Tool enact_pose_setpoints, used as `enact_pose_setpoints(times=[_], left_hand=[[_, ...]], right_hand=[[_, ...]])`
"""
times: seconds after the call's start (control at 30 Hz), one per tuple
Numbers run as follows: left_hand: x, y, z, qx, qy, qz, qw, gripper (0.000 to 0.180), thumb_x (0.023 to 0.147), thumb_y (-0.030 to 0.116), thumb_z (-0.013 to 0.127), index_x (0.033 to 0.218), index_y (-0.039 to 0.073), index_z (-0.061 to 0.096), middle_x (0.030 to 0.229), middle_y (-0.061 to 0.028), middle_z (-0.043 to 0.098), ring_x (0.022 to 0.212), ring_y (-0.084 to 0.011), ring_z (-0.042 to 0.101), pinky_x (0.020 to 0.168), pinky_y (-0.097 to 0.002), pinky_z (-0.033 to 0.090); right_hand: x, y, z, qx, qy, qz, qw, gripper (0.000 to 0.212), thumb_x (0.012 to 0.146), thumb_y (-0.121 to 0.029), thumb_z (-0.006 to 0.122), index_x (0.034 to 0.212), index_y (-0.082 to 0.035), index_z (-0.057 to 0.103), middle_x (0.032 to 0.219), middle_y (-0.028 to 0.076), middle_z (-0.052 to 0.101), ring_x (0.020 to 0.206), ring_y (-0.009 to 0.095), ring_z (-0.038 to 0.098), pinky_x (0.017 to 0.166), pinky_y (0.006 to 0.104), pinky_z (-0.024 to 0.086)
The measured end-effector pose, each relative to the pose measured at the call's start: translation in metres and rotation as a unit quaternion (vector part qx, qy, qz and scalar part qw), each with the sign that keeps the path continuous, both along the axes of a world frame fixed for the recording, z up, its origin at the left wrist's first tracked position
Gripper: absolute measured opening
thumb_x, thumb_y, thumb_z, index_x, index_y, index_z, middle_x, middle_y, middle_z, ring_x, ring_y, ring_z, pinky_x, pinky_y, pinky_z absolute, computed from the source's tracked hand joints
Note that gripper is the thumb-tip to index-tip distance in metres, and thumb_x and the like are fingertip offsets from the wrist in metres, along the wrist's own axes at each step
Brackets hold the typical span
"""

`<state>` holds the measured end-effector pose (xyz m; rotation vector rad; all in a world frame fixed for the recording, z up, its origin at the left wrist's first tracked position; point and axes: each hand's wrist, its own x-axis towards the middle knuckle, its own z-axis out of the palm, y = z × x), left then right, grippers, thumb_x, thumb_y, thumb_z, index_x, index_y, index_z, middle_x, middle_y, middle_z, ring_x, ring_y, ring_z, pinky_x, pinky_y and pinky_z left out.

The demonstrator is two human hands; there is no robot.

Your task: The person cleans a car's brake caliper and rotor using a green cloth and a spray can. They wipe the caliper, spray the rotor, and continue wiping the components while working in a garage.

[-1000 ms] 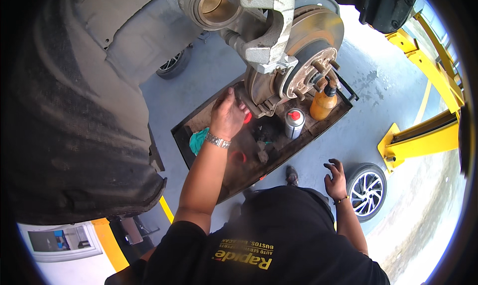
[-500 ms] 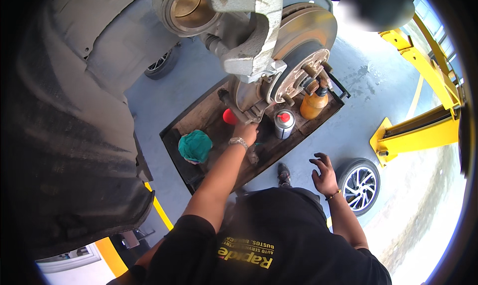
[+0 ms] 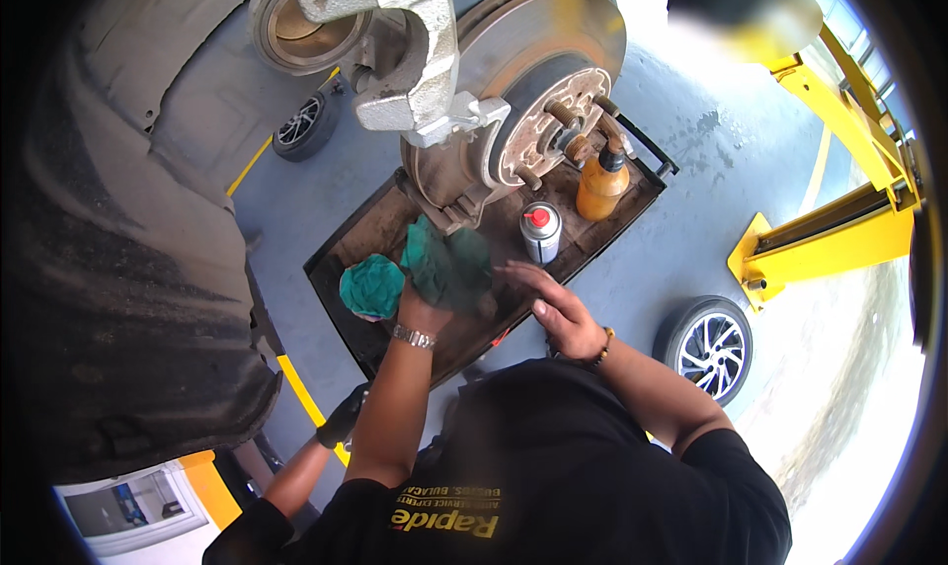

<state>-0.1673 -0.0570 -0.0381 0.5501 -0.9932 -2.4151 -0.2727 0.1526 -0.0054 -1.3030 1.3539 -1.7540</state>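
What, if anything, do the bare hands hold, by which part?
The left hand holds a crumpled green cloth, seemingly by its near edge, grip partly hidden; the right hand holds nothing visible.

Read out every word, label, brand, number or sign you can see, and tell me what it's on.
Black shirt: yellow lettering, upside down in the picture; I won't copy its wording.
White can with a red top: any print is too small to read.
Orange bottle: no writing I can make out.
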Motion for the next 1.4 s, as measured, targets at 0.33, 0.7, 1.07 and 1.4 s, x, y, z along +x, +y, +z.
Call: enact_pose_setpoints(times=[0.33, 0.7, 1.07, 1.4], left_hand=[[0.039, -0.008, -0.008, -0.04, 0.046, -0.072, 0.996, 0.039, 0.096, 0.02, 0.066, 0.131, 0.002, 0.059, 0.126, -0.0102, 0.066, 0.116, -0.0226, 0.063, 0.102, -0.0381, 0.049], [0.019, 0.006, 0.05, -0.572, -0.288, -0.028, 0.768, 0.031, 0.093, 0.024, 0.071, 0.082, -0.002, 0.058, 0.073, -0.0127, 0.059, 0.066, -0.0241, 0.055, 0.064, -0.0363, 0.047], [0.034, 0.022, 0.01, -0.353, -0.247, -0.139, 0.892, 0.033, 0.089, 0.017, 0.073, 0.117, 0.003, 0.061, 0.111, -0.0073, 0.068, 0.103, -0.0164, 0.063, 0.091, -0.0309, 0.049], [0.016, -0.056, 0.152, -0.468, -0.059, 0.165, 0.866, 0.039, 0.099, 0.012, 0.058, 0.136, 0.0, 0.053, 0.131, -0.0123, 0.062, 0.118, -0.0205, 0.06, 0.1, -0.0335, 0.047]], right_hand=[[0.008, -0.058, 0.004, 0.091, 0.157, 0.028, 0.983, 0.067, 0.105, -0.042, 0.039, 0.155, 0.001, 0.025, 0.151, 0.025, 0.042, 0.152, 0.035, 0.021, 0.12, 0.0603, 0.002], [-0.001, -0.045, -0.048, 0.13, -0.609, 0.046, 0.781, 0.037, 0.101, -0.022, 0.049, 0.132, -0.002, 0.055, 0.13, 0.015, 0.061, 0.12, 0.027, 0.057, 0.105, 0.0403, 0.044], [0.025, -0.04, -0.045, 0.114, -0.52, 0.148, 0.833, 0.035, 0.103, -0.022, 0.054, 0.128, 0.003, 0.055, 0.12, 0.012, 0.064, 0.111, 0.022, 0.062, 0.097, 0.0378, 0.048], [0.004, -0.051, -0.051, 0.252, -0.271, -0.011, 0.929, 0.025, 0.101, -0.016, 0.059, 0.122, -0.002, 0.061, 0.098, 0.002, 0.068, 0.081, 0.011, 0.066, 0.071, 0.0272, 0.054]])
